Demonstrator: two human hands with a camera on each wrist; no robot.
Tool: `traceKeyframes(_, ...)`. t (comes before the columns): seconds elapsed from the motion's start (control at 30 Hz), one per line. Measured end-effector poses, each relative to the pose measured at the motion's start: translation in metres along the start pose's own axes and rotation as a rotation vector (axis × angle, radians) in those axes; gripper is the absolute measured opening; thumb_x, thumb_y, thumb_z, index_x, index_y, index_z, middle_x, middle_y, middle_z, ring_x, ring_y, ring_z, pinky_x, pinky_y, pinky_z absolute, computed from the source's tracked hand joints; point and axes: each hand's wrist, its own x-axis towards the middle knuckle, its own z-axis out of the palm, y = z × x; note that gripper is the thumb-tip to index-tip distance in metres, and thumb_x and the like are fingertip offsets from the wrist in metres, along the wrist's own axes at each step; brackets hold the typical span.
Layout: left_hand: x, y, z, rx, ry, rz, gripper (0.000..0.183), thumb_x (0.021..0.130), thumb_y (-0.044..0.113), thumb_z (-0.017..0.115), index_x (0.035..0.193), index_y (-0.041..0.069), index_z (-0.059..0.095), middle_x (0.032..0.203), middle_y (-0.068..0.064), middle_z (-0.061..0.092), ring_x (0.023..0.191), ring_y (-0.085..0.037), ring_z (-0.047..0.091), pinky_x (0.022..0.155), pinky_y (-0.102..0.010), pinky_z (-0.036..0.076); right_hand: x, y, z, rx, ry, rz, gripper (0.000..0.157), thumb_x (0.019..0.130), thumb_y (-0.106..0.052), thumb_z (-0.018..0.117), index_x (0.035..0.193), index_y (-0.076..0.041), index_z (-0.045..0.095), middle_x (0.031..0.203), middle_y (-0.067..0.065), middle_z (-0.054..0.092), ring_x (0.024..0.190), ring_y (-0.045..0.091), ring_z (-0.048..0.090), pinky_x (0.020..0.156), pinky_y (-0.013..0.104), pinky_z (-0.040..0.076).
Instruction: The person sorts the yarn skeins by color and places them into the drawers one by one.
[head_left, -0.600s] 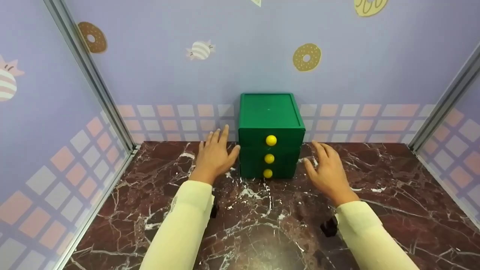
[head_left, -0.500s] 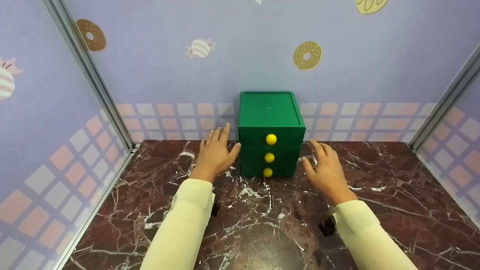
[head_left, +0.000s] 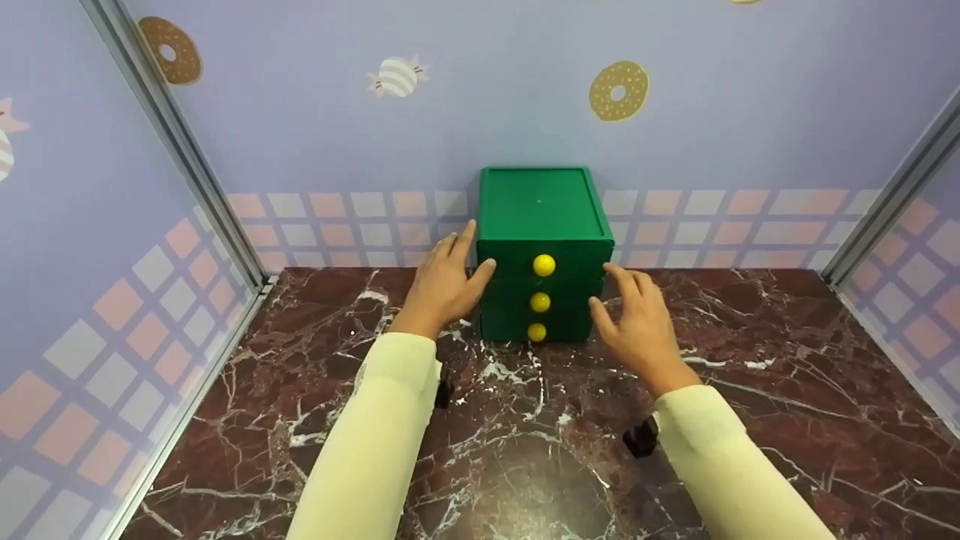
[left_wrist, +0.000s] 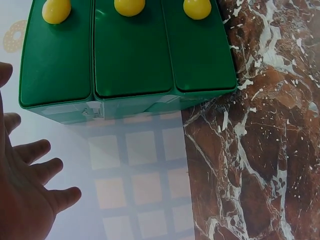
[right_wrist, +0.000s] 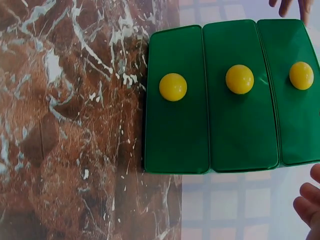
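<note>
A green drawer box (head_left: 540, 202) with three stacked drawers stands against the back wall. Each drawer front carries a round yellow knob (head_left: 544, 265), and all the drawers are pushed in. On the box's left side is my left hand (head_left: 444, 283), fingers spread and straight, its thumb overlapping the front's edge in the head view. My right hand (head_left: 637, 322) hovers by the right side, fingers relaxed, fingertips close to the box. In the left wrist view, a gap shows between the left fingers (left_wrist: 47, 170) and the box side. Neither hand holds anything.
The box stands on a dark red marbled tabletop (head_left: 540, 465) with white veins. Behind it rises a lilac wall (head_left: 502, 97) with printed sweets and checks. Side panels with metal corner posts (head_left: 176, 142) flank the table.
Both hands have moved inward and forward, closer to the sides of the drawer box. The head view has tilted slightly down. The drawers have stayed shut.
</note>
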Motion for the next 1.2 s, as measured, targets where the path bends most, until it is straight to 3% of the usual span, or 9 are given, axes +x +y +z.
traceKeyframes(0.3, 0.005, -0.002, 0.003, -0.103, -0.054, -0.023, 0.071, 0.1, 0.057, 0.035, 0.157, 0.032, 0.0, 0.162, -0.012, 0.014, 0.147, -0.036, 0.023, 0.116, -0.055, 0.025, 0.001, -0.009, 0.01, 0.028, 0.018, -0.032, 0.049, 0.093, -0.027, 0.065, 0.136, -0.01, 0.051, 0.115, 0.017, 0.054, 0.094, 0.03, 0.052, 0.085, 0.049, 0.045)
traceKeyframes(0.47, 0.01, -0.001, 0.005, -0.156, -0.051, -0.008, 0.069, 0.101, 0.056, 0.035, 0.157, 0.032, 0.003, 0.162, -0.011, 0.016, 0.146, -0.036, 0.026, 0.116, -0.055, 0.024, 0.004, -0.017, 0.013, 0.038, 0.021, -0.038, 0.049, 0.093, -0.028, 0.064, 0.136, -0.01, 0.051, 0.12, 0.017, 0.054, 0.091, 0.03, 0.053, 0.085, 0.048, 0.046)
traceKeyframes(0.7, 0.017, -0.001, 0.006, -0.222, -0.064, -0.028, 0.065, 0.101, 0.057, 0.033, 0.156, 0.036, 0.006, 0.162, -0.008, 0.017, 0.146, -0.036, 0.025, 0.115, -0.059, 0.023, 0.007, -0.028, 0.016, 0.048, -0.016, -0.018, 0.047, 0.095, -0.031, 0.061, 0.138, -0.015, 0.05, 0.126, 0.014, 0.053, 0.115, 0.033, 0.053, 0.099, 0.052, 0.045)
traceKeyframes(0.93, 0.024, -0.001, 0.007, -0.348, -0.096, -0.061, 0.062, 0.1, 0.06, 0.032, 0.155, 0.042, 0.01, 0.164, 0.0, 0.013, 0.149, -0.031, 0.018, 0.117, -0.058, 0.019, 0.007, -0.031, 0.018, 0.064, -0.016, -0.026, 0.047, 0.095, -0.031, 0.061, 0.137, -0.014, 0.051, 0.127, 0.013, 0.053, 0.116, 0.033, 0.054, 0.101, 0.051, 0.044)
traceKeyframes(1.2, 0.034, -0.001, 0.005, -0.37, -0.105, -0.043, 0.055, 0.103, 0.055, 0.029, 0.154, 0.041, 0.017, 0.162, 0.002, 0.019, 0.149, -0.03, 0.021, 0.117, -0.057, 0.019, 0.01, -0.034, 0.021, 0.062, 0.019, -0.065, 0.045, 0.093, -0.028, 0.064, 0.133, -0.012, 0.054, 0.122, 0.013, 0.054, 0.112, 0.032, 0.056, 0.098, 0.05, 0.046)
